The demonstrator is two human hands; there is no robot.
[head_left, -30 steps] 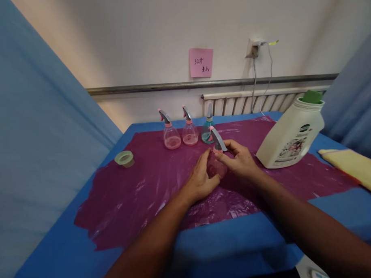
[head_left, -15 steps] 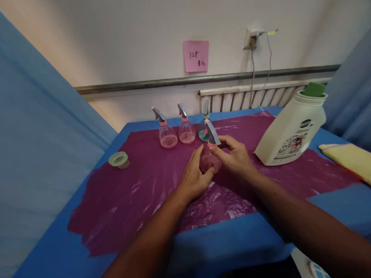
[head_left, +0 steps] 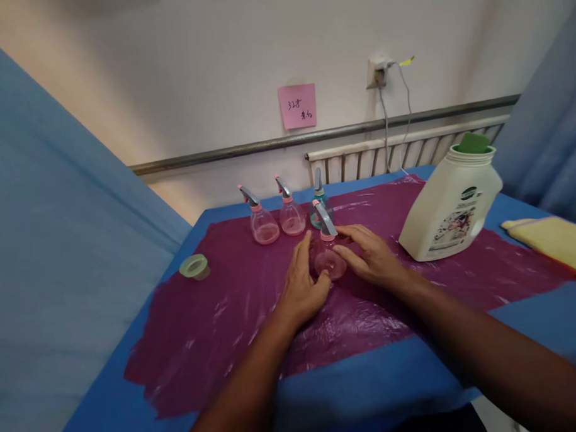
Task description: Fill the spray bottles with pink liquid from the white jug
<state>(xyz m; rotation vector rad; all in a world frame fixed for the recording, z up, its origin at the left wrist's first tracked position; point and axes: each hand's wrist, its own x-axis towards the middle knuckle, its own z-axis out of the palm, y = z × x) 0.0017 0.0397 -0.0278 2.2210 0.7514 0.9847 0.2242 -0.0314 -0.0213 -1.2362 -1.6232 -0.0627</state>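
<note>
A small clear spray bottle point(head_left: 330, 265) with a pink collar, a grey trigger head and a little pink liquid stands upright on the purple sheet. Around its lower left side curves my left hand point(head_left: 302, 288), thumb at the front of the base. My right hand point(head_left: 372, 254) is at the bottle's right side, thumb against the body and fingers reaching behind it. Just beyond are two similar pink spray bottles point(head_left: 264, 233) point(head_left: 293, 223) and a teal one point(head_left: 321, 218), partly hidden by the held bottle.
A large white jug point(head_left: 451, 204) with a green piece in its mouth stands at right, near a folded yellow cloth point(head_left: 551, 238). At left sits a small pale green cup point(head_left: 194, 267). Purple plastic sheet point(head_left: 226, 331) covers the blue table. A metal rail point(head_left: 248, 149) runs along the wall.
My right thumb has slid down from the bottle's collar to its body, and the right fingers have loosened slightly. The left hand keeps its place. The camera view has tilted a little.
</note>
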